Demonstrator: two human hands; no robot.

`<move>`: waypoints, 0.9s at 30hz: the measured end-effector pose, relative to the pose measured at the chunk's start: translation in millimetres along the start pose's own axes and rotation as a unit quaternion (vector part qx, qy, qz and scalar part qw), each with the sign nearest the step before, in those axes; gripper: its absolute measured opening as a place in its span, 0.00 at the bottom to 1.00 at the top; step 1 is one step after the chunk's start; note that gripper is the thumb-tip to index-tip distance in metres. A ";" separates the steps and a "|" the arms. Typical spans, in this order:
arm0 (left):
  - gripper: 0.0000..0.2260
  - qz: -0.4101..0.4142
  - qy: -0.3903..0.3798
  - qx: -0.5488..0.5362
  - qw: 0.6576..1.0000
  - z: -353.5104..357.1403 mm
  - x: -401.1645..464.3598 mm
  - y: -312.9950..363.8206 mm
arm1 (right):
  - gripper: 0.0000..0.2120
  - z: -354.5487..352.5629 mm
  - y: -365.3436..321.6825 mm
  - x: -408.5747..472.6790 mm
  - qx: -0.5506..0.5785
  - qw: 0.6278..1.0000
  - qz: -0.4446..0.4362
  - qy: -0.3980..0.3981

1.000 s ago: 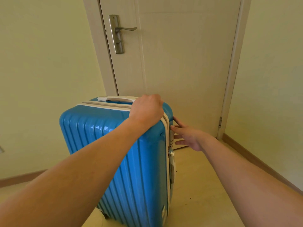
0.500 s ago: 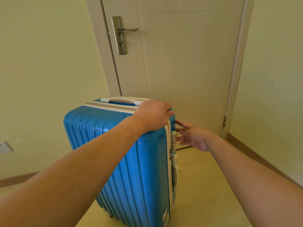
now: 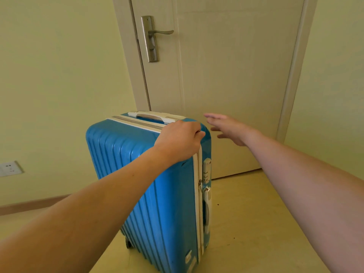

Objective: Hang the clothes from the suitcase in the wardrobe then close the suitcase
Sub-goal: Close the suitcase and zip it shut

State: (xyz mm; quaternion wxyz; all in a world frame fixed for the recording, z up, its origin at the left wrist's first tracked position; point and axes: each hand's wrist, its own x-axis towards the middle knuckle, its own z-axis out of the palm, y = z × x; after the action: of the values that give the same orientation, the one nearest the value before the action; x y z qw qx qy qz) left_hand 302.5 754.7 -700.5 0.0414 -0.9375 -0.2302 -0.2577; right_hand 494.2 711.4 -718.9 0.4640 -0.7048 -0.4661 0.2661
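The left hand (image 3: 180, 139) grips the top corner of the tall, shiny blue hard suitcase with white trim (image 3: 149, 184). The right hand (image 3: 229, 128) is in the air just beside that corner, fingers spread, holding nothing. The suitcase stands upright in the middle of the frame, zipped shut. I think the task has barely begun: no clothes are out, and no wardrobe shows. The suitcase must be opened first. It stands on a pale yellow floor (image 3: 256, 223). Behind it is a cream door (image 3: 226, 75) with a metal handle (image 3: 157, 33), between light green walls (image 3: 59, 75).
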 end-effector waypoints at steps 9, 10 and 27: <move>0.19 0.012 0.032 -0.073 0.997 -24.1 -44.9 -77.6 | 0.22 82.3 -51.4 15.0 -0.220 0.961 -0.136 -0.093; 0.19 0.019 0.037 -0.074 0.996 -25.4 -48.6 -83.3 | 0.20 88.4 -54.1 17.3 -0.251 0.952 -0.151 -0.092; 0.14 0.036 -0.020 -0.179 0.983 -37.8 -82.3 -119.9 | 0.35 136.4 -94.0 40.3 -0.477 0.878 0.009 -0.028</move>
State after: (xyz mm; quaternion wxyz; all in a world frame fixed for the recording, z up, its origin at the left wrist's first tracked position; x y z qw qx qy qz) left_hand 168.0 820.3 -714.1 -0.1223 -0.9423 -0.1478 -0.2743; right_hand 362.5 815.9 -690.2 0.0557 -0.8374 -0.5426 0.0349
